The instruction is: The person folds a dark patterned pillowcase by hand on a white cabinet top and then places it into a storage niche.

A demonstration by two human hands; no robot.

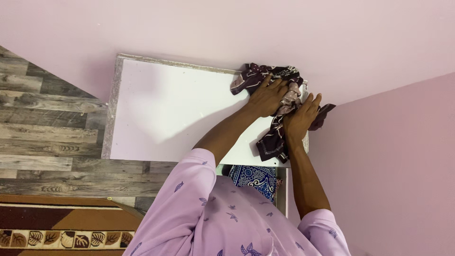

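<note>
Pressing a dark patterned cloth [272, 137] on the white cabinet top [175, 114], upper right of frame: left hand [268, 97] lies flat over it, right hand [301, 118] grips its folds beside the wall corner.

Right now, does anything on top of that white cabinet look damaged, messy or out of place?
Two things stand out. The white cabinet top has a worn, chipped grey edge along its left and back sides. A crumpled dark purple patterned cloth lies bunched at the right corner under the left hand and right hand, one end hanging over the front edge.
</note>
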